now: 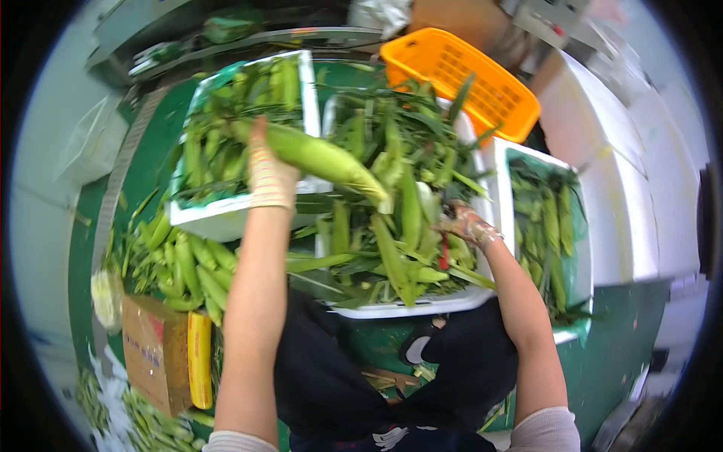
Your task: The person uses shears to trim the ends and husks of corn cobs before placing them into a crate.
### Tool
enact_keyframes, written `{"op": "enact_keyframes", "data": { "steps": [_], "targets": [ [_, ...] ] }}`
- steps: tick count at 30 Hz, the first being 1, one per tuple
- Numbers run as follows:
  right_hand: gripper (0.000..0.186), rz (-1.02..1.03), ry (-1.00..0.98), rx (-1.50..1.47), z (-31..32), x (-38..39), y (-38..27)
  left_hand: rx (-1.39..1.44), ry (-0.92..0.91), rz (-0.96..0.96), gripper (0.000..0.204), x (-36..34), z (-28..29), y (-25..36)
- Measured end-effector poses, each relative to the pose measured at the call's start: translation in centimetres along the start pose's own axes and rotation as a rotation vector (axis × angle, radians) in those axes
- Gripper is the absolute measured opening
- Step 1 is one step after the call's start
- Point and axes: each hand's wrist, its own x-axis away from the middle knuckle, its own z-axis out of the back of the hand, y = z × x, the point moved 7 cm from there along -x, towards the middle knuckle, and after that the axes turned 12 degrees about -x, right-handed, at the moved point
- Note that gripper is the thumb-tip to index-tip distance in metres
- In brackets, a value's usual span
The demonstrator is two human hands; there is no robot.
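My left hand (269, 169), in a pale knitted glove, is closed round one end of a green ear of corn in its husk (324, 160). The ear points right, over a wide white tub (452, 305) heaped with corn ears and loose leaves (410, 207). My right hand (471, 226), in a stained glove, is low over the right part of that heap, its fingers curled and partly blurred. A narrow red object (444, 252) shows just below those fingers; whether they grip it is unclear.
White foam boxes of corn stand at the left (310, 98) and right (498, 169). Behind the tub is an orange basket (520, 105). Loose corn (184, 264), a cardboard box (154, 354) and a yellow roll-shaped package (199, 360) lie on the left. Tall white boxes (602, 166) line the right.
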Motion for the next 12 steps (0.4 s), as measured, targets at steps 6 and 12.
{"op": "enact_keyframes", "data": {
  "steps": [6, 12],
  "targets": [
    [0.077, -0.047, 0.096, -0.143, -3.6, -2.3, 4.5, -0.273, -0.009, -0.087, 0.043, 0.7, -2.9, -3.1],
    [0.068, -0.042, 0.195, -0.677, -5.7, -1.4, 1.6, -1.015, 0.146, -0.019, 0.092, 5.4, -2.3, 0.7]
  ]
}}
